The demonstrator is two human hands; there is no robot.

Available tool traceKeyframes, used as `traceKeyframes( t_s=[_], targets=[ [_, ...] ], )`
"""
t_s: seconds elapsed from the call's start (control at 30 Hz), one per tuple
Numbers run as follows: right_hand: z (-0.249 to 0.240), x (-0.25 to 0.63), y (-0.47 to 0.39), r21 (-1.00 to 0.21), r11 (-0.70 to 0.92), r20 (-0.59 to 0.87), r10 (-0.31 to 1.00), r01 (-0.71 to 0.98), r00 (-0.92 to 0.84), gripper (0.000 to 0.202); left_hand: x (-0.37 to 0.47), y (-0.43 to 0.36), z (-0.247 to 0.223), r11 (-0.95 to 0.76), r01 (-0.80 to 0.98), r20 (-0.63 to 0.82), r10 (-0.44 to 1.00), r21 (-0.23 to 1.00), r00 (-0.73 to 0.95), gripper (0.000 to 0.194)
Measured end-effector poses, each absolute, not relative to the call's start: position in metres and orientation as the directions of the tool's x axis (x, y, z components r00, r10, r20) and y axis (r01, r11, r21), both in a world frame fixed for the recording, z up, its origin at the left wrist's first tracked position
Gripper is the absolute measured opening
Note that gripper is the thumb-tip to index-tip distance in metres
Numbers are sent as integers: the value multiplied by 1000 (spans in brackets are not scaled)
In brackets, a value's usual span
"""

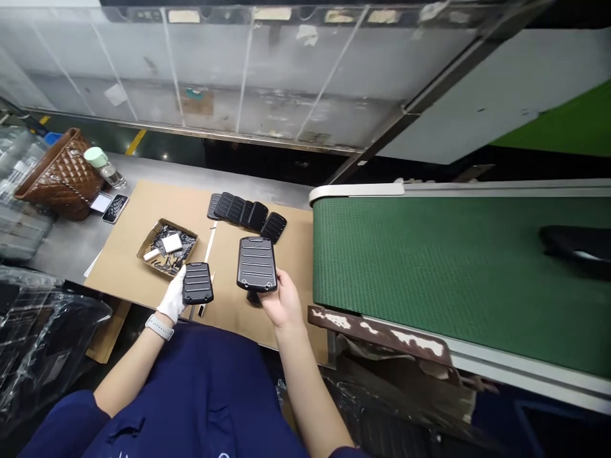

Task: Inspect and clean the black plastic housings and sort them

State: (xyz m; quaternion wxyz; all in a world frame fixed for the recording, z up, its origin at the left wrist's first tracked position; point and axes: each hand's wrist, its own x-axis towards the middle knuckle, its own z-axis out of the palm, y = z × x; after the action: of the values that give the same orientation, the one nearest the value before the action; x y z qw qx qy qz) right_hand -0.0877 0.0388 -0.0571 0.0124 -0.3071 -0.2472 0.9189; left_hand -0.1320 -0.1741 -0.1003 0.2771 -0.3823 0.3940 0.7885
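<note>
My left hand (174, 296), in a white glove, grips a small black ribbed plate (197, 283) by its left edge. Bare, my right hand (283, 301) holds a larger-looking black ribbed plate (256, 264) from below and its right side, its ridged face turned up toward me. The two plates are apart, both above the cardboard-covered bench. Farther back, several similar black plates (233, 208) lie overlapping in a row. Just beyond my left hand sits a shallow cardboard box (143, 253) of small dark pieces, with a white block (172, 243) on top.
A green conveyor belt (405, 254) runs off to the right, with a dark object (577, 248) on it. At the left stand a brown quilted bag (67, 178), a bottle (109, 170) and a phone (115, 208). A grey panel (214, 63) rises behind the bench.
</note>
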Motion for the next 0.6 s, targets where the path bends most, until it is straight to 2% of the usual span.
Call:
traceKeyframes(
  t_s=[0.13,0.47,0.6],
  targets=[
    [-59,-98,25,-332,-928,-682,113,168,-723,19,-124,-193,-103,-552,-710,-838,36,437,-544,40],
    [-68,-98,16,-337,-921,-676,92,195,-731,14,-116,-202,-109,-541,-729,-869,-7,420,-495,40],
    [-64,-98,15,-306,-935,-711,99,180,-697,20,-117,-202,-108,-542,-730,-871,-9,417,-491,39]
  ],
)
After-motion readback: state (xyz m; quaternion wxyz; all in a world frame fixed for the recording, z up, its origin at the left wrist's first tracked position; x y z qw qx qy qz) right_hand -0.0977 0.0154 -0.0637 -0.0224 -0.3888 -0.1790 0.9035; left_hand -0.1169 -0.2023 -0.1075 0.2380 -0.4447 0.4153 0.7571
